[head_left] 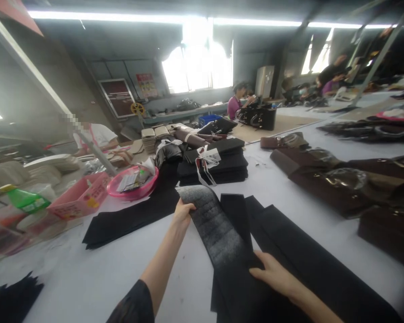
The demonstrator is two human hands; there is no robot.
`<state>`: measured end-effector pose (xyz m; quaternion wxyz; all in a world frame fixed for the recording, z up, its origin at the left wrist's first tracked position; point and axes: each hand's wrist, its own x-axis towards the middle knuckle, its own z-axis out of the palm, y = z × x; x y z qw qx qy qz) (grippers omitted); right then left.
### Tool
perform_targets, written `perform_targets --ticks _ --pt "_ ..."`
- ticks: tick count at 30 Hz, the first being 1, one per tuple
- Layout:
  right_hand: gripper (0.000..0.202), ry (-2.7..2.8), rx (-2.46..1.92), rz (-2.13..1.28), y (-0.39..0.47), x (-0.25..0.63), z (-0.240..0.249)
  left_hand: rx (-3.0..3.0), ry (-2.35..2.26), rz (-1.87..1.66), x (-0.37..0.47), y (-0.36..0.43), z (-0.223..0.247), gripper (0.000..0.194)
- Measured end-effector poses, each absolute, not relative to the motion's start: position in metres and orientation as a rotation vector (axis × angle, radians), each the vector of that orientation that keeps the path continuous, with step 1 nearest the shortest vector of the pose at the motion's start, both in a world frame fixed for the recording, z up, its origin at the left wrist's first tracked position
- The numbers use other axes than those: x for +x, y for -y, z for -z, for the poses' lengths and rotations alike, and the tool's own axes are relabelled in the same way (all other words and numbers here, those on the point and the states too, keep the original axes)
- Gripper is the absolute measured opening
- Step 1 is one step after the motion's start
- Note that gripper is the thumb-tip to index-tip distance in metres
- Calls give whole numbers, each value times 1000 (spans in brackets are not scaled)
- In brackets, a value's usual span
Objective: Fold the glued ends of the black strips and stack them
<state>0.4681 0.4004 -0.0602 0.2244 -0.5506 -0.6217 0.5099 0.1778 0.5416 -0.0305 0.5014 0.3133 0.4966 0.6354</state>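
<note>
In the head view, the left hand point(183, 213) pinches the left edge of a black strip point(218, 229) near its far end, thumb on top and fingers curled below. The right hand point(272, 271) is nearer the body, thumb and fingers closed on the strip's right edge. The strip lies slantwise between the two hands, its far end curling up just beyond the left fingertips, its greyish, mottled face upward (dust or backing, I can't tell which)

It looks bendy, so a light, even hold at both edges should suit it better than a hard tug, which might crease or skew it. The left thumb is best set close to the rim, leaving the face in plain sight; the right grip should take only the one layer, since other black pieces point(299, 242) lie right beside and beyond that hand and could be dragged along

Past the left hand stands a black stack point(225, 166) with white ties point(208, 157) on top, and a pink basin point(133, 184) sits farther to its left. A low, level lift over the white table point(117, 273) would likely clear both
</note>
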Motion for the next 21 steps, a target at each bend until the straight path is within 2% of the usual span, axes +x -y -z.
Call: perform_targets --ticks 5,11,16,21 --pt "43 1743 -1674 -1255 -405 467 59 917 -1193 -1429 171 -562 38 63" --pt "31 2036 -1909 -1022 -410 461 52 924 -1435 -1307 163 -571 71 96" --pt "26 2242 -1958 -777 -410 461 49 899 -1501 -1254 163 -569 81 86" --pt "32 2178 -1848 -1005 -412 471 56 822 -1513 -1260 165 -566 82 77"
